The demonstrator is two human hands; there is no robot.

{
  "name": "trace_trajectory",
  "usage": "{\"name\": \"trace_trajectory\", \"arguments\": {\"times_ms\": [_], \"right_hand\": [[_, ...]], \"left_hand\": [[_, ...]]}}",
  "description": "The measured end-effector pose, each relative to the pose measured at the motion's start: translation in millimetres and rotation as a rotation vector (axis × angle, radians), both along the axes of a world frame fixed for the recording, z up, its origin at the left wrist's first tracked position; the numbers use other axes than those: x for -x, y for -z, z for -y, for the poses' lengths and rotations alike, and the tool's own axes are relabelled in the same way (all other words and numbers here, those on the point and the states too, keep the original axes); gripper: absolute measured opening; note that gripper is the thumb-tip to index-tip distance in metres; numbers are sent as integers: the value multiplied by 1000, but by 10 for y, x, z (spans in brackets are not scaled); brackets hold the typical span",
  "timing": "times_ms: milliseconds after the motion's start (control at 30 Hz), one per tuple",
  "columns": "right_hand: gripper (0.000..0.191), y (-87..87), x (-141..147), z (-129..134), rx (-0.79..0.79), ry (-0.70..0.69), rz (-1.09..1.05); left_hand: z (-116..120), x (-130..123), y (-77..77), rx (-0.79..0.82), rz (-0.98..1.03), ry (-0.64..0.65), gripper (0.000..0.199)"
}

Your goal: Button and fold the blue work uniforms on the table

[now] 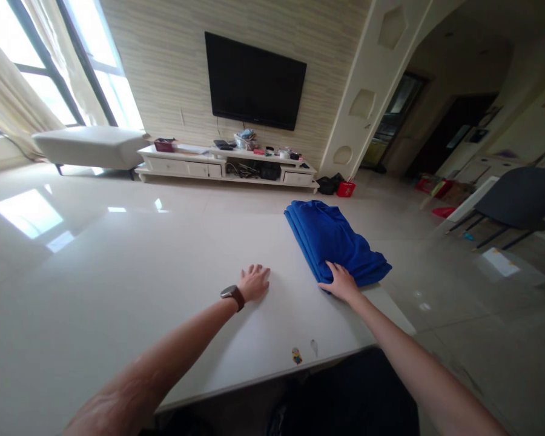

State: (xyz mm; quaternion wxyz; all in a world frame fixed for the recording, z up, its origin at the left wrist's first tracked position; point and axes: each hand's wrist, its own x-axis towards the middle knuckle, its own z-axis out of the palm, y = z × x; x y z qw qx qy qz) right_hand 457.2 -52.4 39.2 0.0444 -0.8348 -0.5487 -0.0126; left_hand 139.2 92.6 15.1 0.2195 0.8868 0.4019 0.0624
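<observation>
In the head view, the folded blue cloth (333, 239) lies right of centre on the white table (200, 345). The right hand (340, 283), fingers spread, rests on its lower edge; whether it grips is unclear. The left hand (254, 283), open and loosely spread, holds nothing at mid-frame, left of the cloth and apart from it.

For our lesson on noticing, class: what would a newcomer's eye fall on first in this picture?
Most likely the folded blue cloth, vivid on the white table, with the right hand on its near edge. Next, the left hand beside it, palm down, a dark-strapped watch at the wrist. Beyond, the large black television hangs on the striped wall.
</observation>
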Motion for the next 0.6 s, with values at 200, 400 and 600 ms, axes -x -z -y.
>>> {"name": "trace_trajectory", "arguments": {"times_ms": [200, 400, 600], "right_hand": [[55, 79, 248, -127, 123, 29, 151], [40, -108, 441, -46, 203, -19, 229], [35, -139, 858, 208, 230, -84, 234]], "left_hand": [[69, 196, 288, -279, 25, 65, 53], [98, 206, 277, -338, 69, 58, 48], [142, 221, 282, -342, 107, 33, 45]]}}
